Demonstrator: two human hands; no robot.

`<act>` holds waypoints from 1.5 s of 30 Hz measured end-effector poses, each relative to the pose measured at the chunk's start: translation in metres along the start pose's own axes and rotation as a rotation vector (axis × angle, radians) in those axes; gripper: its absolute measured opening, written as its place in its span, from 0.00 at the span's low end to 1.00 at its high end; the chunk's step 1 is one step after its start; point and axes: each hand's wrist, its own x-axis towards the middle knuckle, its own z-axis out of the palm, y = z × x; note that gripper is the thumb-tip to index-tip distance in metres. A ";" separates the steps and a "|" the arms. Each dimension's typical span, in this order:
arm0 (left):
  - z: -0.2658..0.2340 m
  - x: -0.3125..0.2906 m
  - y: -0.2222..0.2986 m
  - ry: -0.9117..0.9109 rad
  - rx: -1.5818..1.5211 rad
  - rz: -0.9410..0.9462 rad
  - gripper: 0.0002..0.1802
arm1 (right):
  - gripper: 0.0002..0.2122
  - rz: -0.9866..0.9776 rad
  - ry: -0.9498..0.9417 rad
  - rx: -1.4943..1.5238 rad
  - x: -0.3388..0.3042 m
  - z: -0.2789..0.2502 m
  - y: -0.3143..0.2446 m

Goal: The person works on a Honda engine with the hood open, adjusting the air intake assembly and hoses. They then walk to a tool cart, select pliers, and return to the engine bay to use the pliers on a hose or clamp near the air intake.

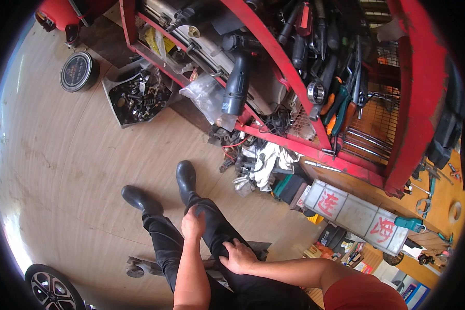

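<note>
My left hand rests at the knees of my dark trousers; its fingers curl down out of sight, so their closure is unclear. Against my right thigh lies my right hand, fingers apart and nothing in it. Both feet, in dark rubber boots, are on the floor. Ahead, a tray of metal parts stands beside a round dark tin. A red metal rack carries a dark cordless power tool, a ring spanner and several pliers.
Crumpled white cloths and cables lie at the rack's foot. To the right are a grey case with red markings and a wooden bench with tools. A car wheel is at lower left. A metal piece lies near my legs.
</note>
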 end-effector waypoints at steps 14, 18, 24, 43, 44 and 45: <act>0.000 0.001 -0.003 0.015 0.029 0.014 0.24 | 0.28 0.014 -0.032 0.016 0.000 0.004 -0.003; 0.001 0.001 -0.005 0.022 0.029 0.019 0.23 | 0.28 0.014 -0.034 0.024 0.001 0.007 -0.002; -0.001 0.002 -0.007 0.030 0.014 0.021 0.22 | 0.28 0.016 -0.014 0.015 0.001 0.009 -0.003; -0.012 0.008 -0.010 0.057 0.000 0.027 0.23 | 0.12 -0.133 0.519 0.599 -0.001 -0.063 -0.004; -0.013 0.008 -0.011 0.047 0.003 0.011 0.23 | 0.09 -0.149 0.665 0.766 -0.007 -0.093 -0.003; -0.013 0.009 -0.012 0.052 0.003 0.016 0.23 | 0.07 -0.256 0.976 0.544 -0.021 -0.132 0.004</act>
